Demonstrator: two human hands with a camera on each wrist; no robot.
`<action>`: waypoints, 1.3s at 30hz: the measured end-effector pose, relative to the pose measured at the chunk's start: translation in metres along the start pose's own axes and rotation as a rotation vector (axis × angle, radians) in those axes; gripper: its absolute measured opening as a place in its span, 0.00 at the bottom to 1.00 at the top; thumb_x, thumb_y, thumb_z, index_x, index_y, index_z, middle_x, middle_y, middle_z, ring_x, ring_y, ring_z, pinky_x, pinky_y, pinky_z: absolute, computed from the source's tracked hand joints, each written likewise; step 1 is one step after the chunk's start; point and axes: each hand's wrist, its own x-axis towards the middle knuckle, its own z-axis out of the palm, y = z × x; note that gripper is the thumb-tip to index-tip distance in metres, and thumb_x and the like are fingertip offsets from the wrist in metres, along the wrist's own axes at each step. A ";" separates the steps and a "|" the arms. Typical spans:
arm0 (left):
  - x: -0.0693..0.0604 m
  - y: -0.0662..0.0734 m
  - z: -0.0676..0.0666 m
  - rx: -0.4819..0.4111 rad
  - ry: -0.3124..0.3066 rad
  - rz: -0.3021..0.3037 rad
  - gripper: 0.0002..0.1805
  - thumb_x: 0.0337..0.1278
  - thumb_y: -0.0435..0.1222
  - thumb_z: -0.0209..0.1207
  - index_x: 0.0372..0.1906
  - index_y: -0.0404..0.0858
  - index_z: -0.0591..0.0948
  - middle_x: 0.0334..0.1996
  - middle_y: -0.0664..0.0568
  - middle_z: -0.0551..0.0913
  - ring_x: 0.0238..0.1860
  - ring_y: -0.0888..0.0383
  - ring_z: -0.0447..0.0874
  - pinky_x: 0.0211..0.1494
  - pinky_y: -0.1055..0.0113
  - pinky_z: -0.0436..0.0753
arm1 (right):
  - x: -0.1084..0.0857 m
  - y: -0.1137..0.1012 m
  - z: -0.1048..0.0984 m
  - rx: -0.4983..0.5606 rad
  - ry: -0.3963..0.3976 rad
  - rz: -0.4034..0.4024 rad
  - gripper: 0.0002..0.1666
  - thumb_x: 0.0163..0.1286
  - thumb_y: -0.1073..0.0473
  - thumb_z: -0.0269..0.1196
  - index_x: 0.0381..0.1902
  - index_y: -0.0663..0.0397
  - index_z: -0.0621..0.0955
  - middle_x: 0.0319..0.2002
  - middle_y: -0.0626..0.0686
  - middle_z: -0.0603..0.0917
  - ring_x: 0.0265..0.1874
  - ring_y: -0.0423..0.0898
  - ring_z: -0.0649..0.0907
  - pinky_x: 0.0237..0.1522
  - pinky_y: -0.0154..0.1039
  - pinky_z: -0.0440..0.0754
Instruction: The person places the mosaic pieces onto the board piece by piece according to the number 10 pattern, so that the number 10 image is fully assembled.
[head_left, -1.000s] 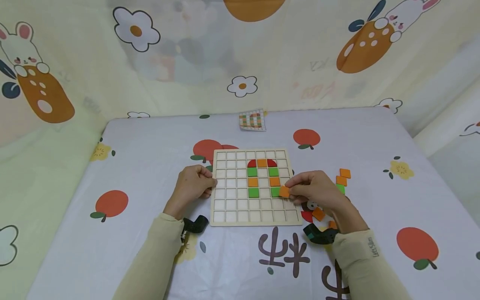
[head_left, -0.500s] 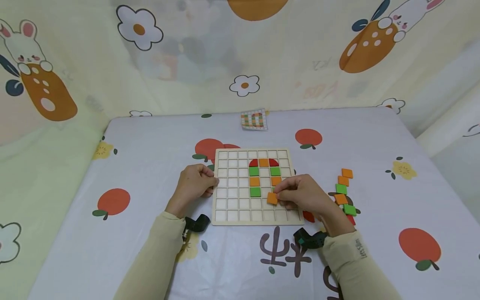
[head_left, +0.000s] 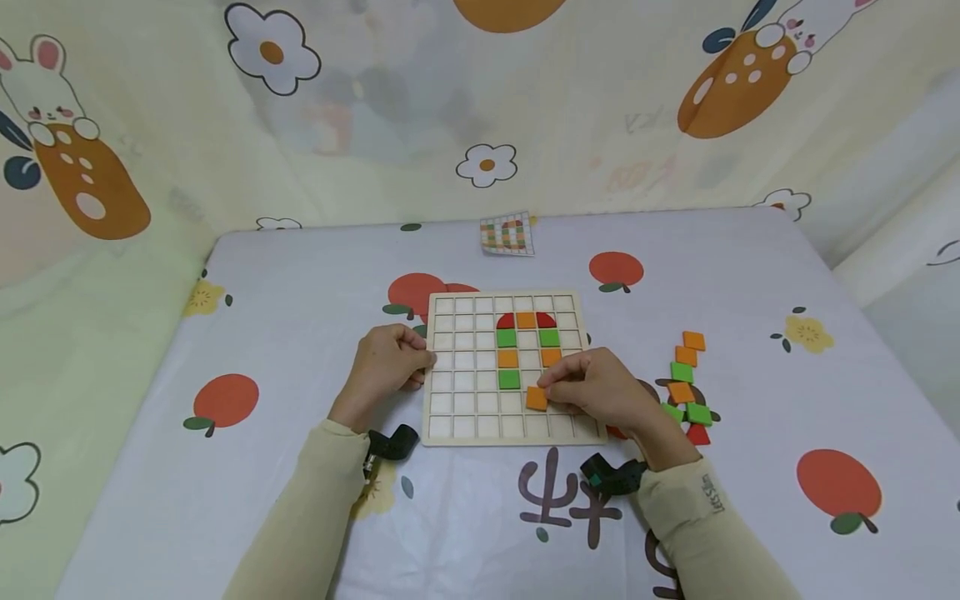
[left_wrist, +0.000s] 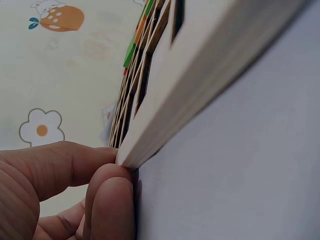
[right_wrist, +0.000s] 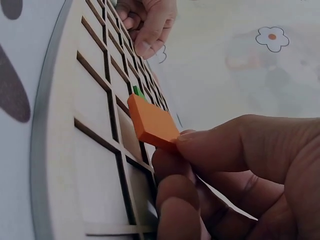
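Observation:
A wooden grid board lies on the table. At its left edge, my left hand pinches the rim between thumb and fingers, as the left wrist view shows close up. My right hand pinches an orange square tile by one edge over the lower middle cells; in the right wrist view the tile is tilted and clear of the grid. Set in the board are two red rounded tiles with an orange tile between them, and green tiles and orange tiles in two columns below. My right hand hides part of the right column.
Loose orange, green and red tiles lie right of the board, some partly behind my right hand. A small patterned card stands at the table's back edge. The tablecloth has printed fruit, and a printed curtain hangs behind.
My right hand has moved left with the orange tile, from the board's right columns to its lower middle. More loose tiles show at the right. My left hand stays at the board's edge.

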 end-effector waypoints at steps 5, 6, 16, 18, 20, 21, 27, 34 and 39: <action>0.000 0.000 0.000 0.002 -0.004 -0.001 0.09 0.59 0.33 0.71 0.40 0.34 0.82 0.27 0.46 0.85 0.22 0.57 0.83 0.28 0.68 0.87 | 0.000 0.001 0.000 -0.032 -0.016 -0.015 0.07 0.71 0.63 0.67 0.43 0.58 0.90 0.39 0.54 0.88 0.35 0.50 0.81 0.33 0.35 0.82; 0.001 0.000 0.000 0.003 -0.004 -0.001 0.10 0.59 0.33 0.71 0.40 0.34 0.82 0.27 0.46 0.85 0.22 0.57 0.83 0.28 0.68 0.87 | 0.000 0.001 0.000 -0.038 -0.018 -0.021 0.07 0.72 0.63 0.67 0.43 0.58 0.90 0.39 0.54 0.88 0.35 0.50 0.81 0.33 0.35 0.82; 0.000 0.001 -0.001 0.001 -0.006 0.004 0.09 0.59 0.32 0.70 0.41 0.33 0.82 0.27 0.46 0.85 0.21 0.59 0.82 0.28 0.69 0.87 | 0.001 -0.003 0.000 -0.071 -0.018 -0.044 0.07 0.72 0.63 0.67 0.43 0.57 0.91 0.41 0.53 0.89 0.39 0.50 0.79 0.33 0.34 0.78; 0.000 0.001 -0.001 -0.001 -0.006 0.002 0.10 0.59 0.32 0.71 0.40 0.33 0.82 0.27 0.46 0.84 0.21 0.58 0.83 0.28 0.68 0.87 | 0.001 -0.003 0.000 -0.074 -0.014 -0.039 0.07 0.72 0.63 0.67 0.42 0.57 0.91 0.42 0.54 0.89 0.39 0.50 0.79 0.32 0.34 0.78; 0.000 0.000 0.000 0.001 -0.006 0.002 0.10 0.59 0.33 0.71 0.41 0.33 0.83 0.27 0.46 0.84 0.22 0.58 0.83 0.28 0.68 0.87 | 0.001 -0.002 0.001 -0.074 -0.008 -0.033 0.07 0.72 0.63 0.67 0.42 0.57 0.91 0.42 0.54 0.89 0.39 0.50 0.79 0.32 0.35 0.78; 0.000 0.000 0.000 0.002 -0.005 -0.001 0.10 0.59 0.33 0.71 0.41 0.33 0.83 0.27 0.46 0.84 0.22 0.58 0.83 0.29 0.68 0.87 | 0.001 -0.002 0.001 -0.071 -0.007 -0.030 0.07 0.72 0.63 0.67 0.42 0.57 0.91 0.42 0.54 0.89 0.39 0.50 0.79 0.31 0.35 0.77; 0.000 0.000 0.000 0.006 -0.008 -0.026 0.10 0.60 0.34 0.71 0.42 0.34 0.82 0.28 0.46 0.85 0.22 0.58 0.83 0.29 0.68 0.87 | -0.001 -0.001 0.002 -0.042 -0.010 -0.022 0.07 0.72 0.63 0.67 0.43 0.58 0.90 0.41 0.54 0.88 0.35 0.49 0.78 0.29 0.34 0.77; -0.001 0.001 -0.001 0.011 -0.006 -0.027 0.11 0.61 0.34 0.70 0.42 0.33 0.82 0.29 0.45 0.84 0.23 0.58 0.83 0.29 0.68 0.87 | -0.004 0.001 -0.004 -0.002 0.014 -0.023 0.09 0.71 0.61 0.68 0.45 0.57 0.90 0.43 0.55 0.88 0.34 0.50 0.78 0.28 0.35 0.78; -0.001 0.002 0.000 0.012 -0.008 -0.022 0.10 0.61 0.33 0.70 0.43 0.33 0.83 0.29 0.46 0.84 0.22 0.58 0.82 0.29 0.69 0.87 | -0.010 0.003 -0.019 0.079 0.025 -0.013 0.12 0.73 0.60 0.68 0.49 0.62 0.88 0.37 0.57 0.85 0.26 0.49 0.76 0.23 0.34 0.75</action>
